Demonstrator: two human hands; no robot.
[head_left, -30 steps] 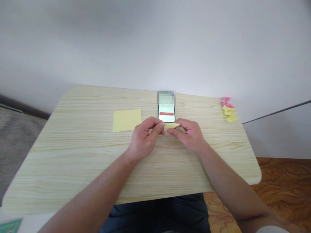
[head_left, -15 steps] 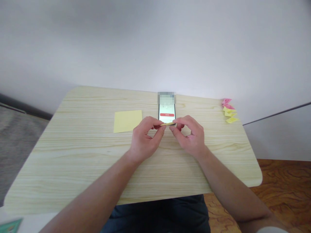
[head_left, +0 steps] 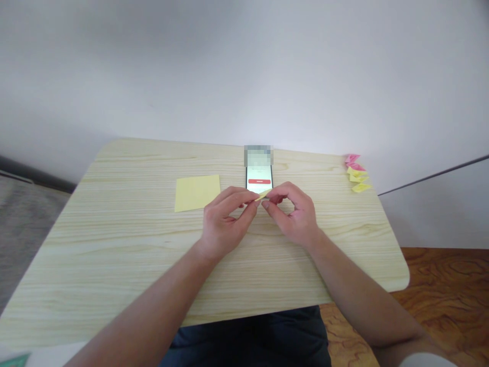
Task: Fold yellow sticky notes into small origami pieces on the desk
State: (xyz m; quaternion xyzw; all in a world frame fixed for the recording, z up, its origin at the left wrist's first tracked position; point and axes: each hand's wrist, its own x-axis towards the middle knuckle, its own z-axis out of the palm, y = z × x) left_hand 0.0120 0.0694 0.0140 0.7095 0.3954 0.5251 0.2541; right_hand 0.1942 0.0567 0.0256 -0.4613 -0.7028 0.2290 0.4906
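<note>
A small folded piece of yellow paper (head_left: pixel 262 195) is pinched between my two hands, just in front of a phone. My left hand (head_left: pixel 229 214) grips its left end between thumb and fingers. At the other end, my right hand (head_left: pixel 292 211) pinches it the same way. Fingers cover much of the paper, so its full shape is hidden. The phone (head_left: pixel 260 173) lies beyond the hands with its screen lit and a red bar showing. Left of my left hand is a flat yellow sheet (head_left: pixel 196 192).
Several folded paper pieces, pink (head_left: pixel 352 160) and yellow (head_left: pixel 359 182), lie in a row at the right edge of the wooden table (head_left: pixel 133 229). A pale wall (head_left: pixel 229 76) rises behind the table. A green item (head_left: pixel 14 361) shows at the lower left corner.
The folded paper has tilted slightly, its right end higher, while both hands keep pinching it. The whole view has shifted a little; sheet, phone and folded pieces lie as before.
</note>
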